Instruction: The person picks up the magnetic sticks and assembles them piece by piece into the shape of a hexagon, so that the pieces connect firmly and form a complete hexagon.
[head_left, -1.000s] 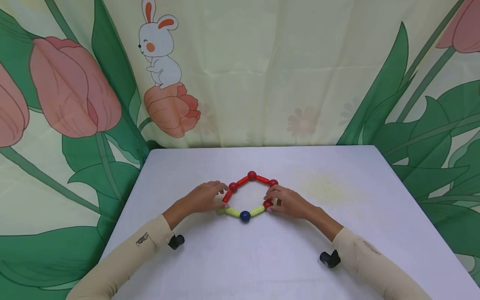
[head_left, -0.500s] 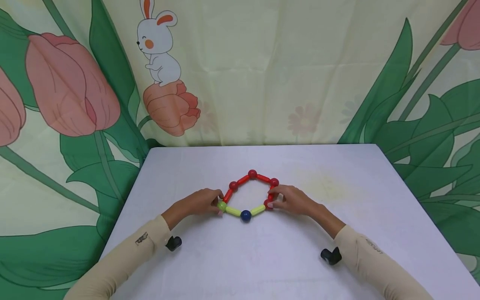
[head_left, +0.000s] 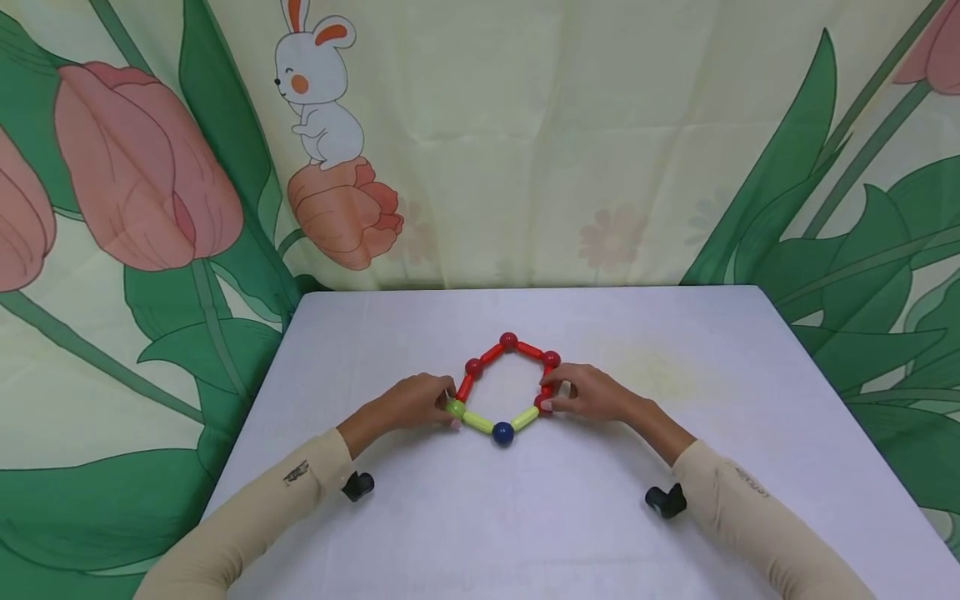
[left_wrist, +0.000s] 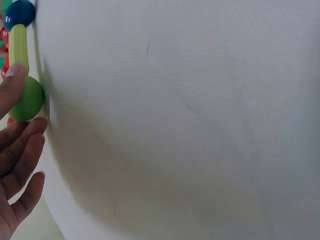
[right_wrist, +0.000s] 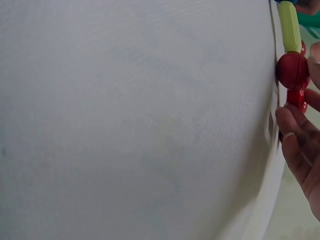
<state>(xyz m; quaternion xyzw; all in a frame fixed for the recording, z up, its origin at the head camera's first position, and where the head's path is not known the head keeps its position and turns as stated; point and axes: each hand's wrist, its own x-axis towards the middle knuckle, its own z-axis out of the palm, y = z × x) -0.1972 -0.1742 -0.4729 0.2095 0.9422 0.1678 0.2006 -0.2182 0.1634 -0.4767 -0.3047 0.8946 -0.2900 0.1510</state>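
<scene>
A six-sided ring of balls and rods lies on the white table. Its far part has red balls (head_left: 508, 342) joined by red rods (head_left: 491, 355); the near side has two yellow-green rods (head_left: 477, 422) meeting at a blue ball (head_left: 502, 433). At the ring's left corner my left hand (head_left: 415, 402) pinches a green ball (left_wrist: 29, 100) between thumb and fingers. My right hand (head_left: 596, 393) grips the right corner, its thumb on a red ball (right_wrist: 292, 71) and its fingers by the red rod above. The fingers partly hide that rod and ball.
The white table (head_left: 420, 533) spreads out around the ring. Behind its far edge hangs a curtain (head_left: 480, 167) printed with tulips and a rabbit. A small black camera (head_left: 358, 486) sits at the left wrist, another black camera (head_left: 666, 502) at the right.
My left hand has closed its fingers on the green ball, which the thumb covered earlier. The ring's left corner and blue ball have shifted right, so the ring is slightly narrower.
</scene>
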